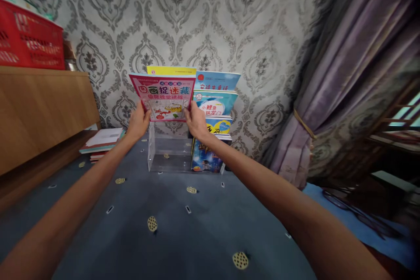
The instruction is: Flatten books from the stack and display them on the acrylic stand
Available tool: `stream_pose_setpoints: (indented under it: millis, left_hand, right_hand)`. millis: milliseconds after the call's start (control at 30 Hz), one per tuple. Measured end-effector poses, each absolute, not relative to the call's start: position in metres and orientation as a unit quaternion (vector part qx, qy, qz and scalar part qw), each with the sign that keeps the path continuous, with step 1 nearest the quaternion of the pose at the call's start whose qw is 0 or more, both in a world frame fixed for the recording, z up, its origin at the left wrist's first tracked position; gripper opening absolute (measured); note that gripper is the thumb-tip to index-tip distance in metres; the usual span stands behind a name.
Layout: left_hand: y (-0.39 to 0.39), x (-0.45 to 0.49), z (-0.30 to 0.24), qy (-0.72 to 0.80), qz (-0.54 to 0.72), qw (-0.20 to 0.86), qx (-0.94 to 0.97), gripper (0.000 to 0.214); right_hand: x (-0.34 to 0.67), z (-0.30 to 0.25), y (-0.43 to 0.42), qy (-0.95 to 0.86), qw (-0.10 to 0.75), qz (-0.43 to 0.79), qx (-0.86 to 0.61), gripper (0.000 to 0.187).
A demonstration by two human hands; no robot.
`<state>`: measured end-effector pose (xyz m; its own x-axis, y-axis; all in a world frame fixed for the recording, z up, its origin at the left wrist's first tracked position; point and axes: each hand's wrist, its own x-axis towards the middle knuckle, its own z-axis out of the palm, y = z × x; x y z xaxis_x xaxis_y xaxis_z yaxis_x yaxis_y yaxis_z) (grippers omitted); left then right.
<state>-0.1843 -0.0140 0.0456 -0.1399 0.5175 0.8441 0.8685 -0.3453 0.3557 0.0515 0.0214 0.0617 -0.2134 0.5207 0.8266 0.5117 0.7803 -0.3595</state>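
My left hand (pixel 138 121) grips the left edge of a pink picture book (pixel 166 96), and my right hand (pixel 197 119) grips its right edge. The book is upright, cover towards me, in front of the upper left part of a clear acrylic book rack (pixel 170 145). Behind its top edge shows a yellow book (pixel 170 70). Whether the pink book touches the rack, I cannot tell. In the rack's right column, several books stand in tiers: a light blue book (pixel 218 79) at the top, a teal book (pixel 216 101) below it, and a dark blue book (pixel 206 157) at the bottom.
A stack of books (pixel 104 138) lies left of the rack, beside a wooden cabinet (pixel 46 111) bearing a red basket (pixel 33 37). A tied purple curtain (pixel 315 96) hangs at right. Glasses (pixel 351 210) lie on a blue cloth (pixel 323 197). Patterned dark cloth (pixel 170 245) covers the surface.
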Motion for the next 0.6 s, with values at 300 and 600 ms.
stream_pose_setpoints:
  millis: [300, 600]
  left_hand:
    - [0.001, -0.191, 0.033, -0.569, -0.499, 0.111, -0.644, 0.034]
    - [0.005, -0.190, 0.030, -0.582, -0.473, 0.100, -0.654, 0.040]
  right_hand:
    - [0.044, 0.051, 0.029, -0.787, 0.473, 0.025, -0.394, 0.008]
    - [0.039, 0.041, 0.043, -0.778, 0.493, 0.040, -0.387, 0.007]
